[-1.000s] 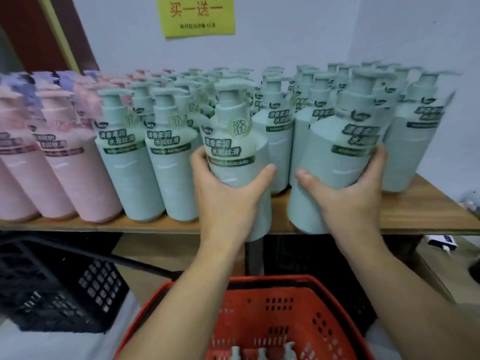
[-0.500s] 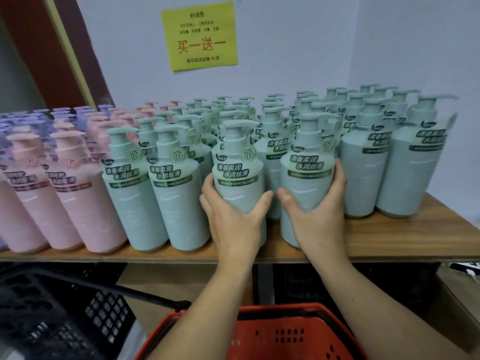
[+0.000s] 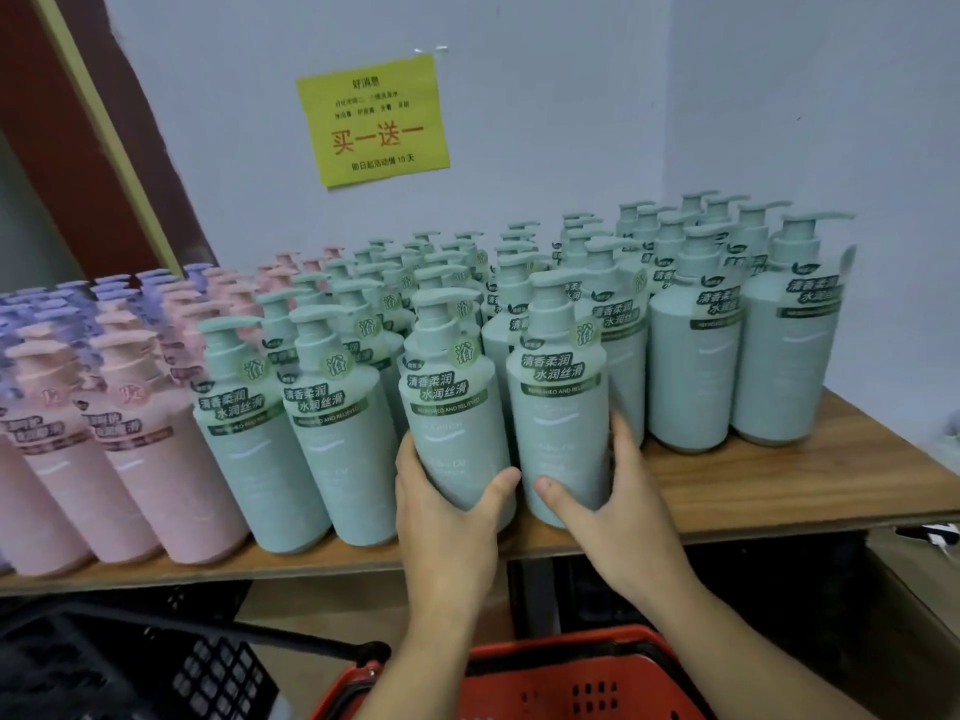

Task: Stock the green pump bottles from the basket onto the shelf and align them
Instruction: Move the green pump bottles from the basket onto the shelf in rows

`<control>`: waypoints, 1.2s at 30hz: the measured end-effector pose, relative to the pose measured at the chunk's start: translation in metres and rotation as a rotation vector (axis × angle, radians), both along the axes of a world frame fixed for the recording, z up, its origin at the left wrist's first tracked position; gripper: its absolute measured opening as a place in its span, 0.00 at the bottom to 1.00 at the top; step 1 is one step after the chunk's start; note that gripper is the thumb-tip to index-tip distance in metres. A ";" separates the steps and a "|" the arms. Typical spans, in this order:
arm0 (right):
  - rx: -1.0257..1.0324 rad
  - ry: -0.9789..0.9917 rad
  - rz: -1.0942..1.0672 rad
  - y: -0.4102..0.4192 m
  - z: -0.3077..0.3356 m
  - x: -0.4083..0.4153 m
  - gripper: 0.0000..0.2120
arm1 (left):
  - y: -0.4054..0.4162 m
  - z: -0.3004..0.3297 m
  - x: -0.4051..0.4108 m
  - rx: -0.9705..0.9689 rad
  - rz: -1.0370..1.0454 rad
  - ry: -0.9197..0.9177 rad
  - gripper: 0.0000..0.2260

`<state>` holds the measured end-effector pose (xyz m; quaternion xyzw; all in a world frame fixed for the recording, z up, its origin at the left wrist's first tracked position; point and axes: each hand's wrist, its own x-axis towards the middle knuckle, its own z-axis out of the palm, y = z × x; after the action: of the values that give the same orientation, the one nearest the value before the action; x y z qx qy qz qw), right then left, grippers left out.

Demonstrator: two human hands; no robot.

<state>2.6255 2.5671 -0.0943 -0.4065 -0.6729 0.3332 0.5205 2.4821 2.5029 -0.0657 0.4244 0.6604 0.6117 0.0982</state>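
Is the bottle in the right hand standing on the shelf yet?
Yes: the green bottle stands upright with its base on the wooden shelf, the right hand gripping its lower body.

A shop: stocked shelf [image 3: 779, 485], promotion sign [image 3: 374, 122], shopping basket [image 3: 571, 678].

the lower fronts of two green bottles [image 3: 451, 407] [image 3: 563, 402] are covered by the left hand [image 3: 447, 517] and right hand [image 3: 618, 506], whose fingers wrap out of sight behind them. the rear rows of green bottles [image 3: 467, 252] show little but pump heads. the pink bottles [image 3: 130, 449] are blurred, their labels unreadable. the red basket [image 3: 561, 678] is cut off by the bottom edge, its contents unseen. the small print on the yellow sign [image 3: 373, 122] is too fine to read.
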 end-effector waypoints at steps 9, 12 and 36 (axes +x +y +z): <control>-0.056 0.026 0.105 -0.003 0.001 -0.008 0.46 | -0.046 0.069 0.007 0.261 0.013 0.484 0.30; -0.079 0.019 0.115 -0.004 0.003 -0.009 0.46 | -0.030 0.136 -0.014 0.252 0.016 0.680 0.18; -0.163 -0.296 -0.008 -0.016 0.006 -0.009 0.50 | 0.020 0.185 -0.088 -0.286 -0.276 0.836 0.08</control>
<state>2.6168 2.5511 -0.0886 -0.4949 -0.7112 0.3212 0.3822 2.3945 2.5232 0.1198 0.7006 0.6585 0.2721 -0.0384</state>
